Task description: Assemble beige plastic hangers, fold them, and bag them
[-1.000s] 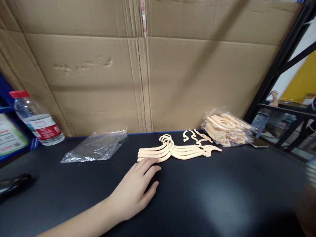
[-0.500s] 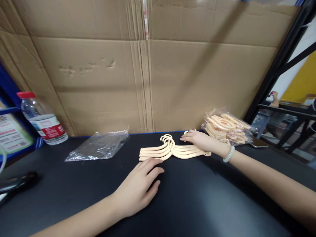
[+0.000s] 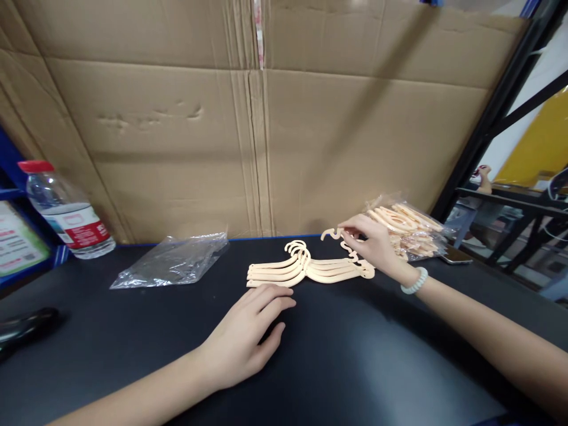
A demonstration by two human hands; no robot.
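A stack of several cream plastic hangers (image 3: pixel 328 272) lies on the black table (image 3: pixel 337 355), hooks pointing to the back. My left hand (image 3: pixel 248 331) rests on the tabletop in front of the stack's left side, fingers apart and holding nothing. Beyond the stack's right arm, my right hand (image 3: pixel 370 239) pinches a small cream S-shaped hook (image 3: pixel 329 234) between thumb and fingers, lifted a little. More small cream curved pieces (image 3: pixel 352 254) lie beneath that hand, partly covered by it.
A clear bag of cream hanger pieces (image 3: pixel 412 225) sits at the back right, beside a phone (image 3: pixel 457 255). On the left are a flattened clear plastic bag (image 3: pixel 173 260), a red-capped bottle (image 3: pixel 71 213) and a dark object (image 3: pixel 26 328). A cardboard wall (image 3: pixel 177 148) closes the back.
My right hand has risen slightly and shifted right, and now holds up a small hook. My left hand stays nearly in place. The whole view has shifted slightly.
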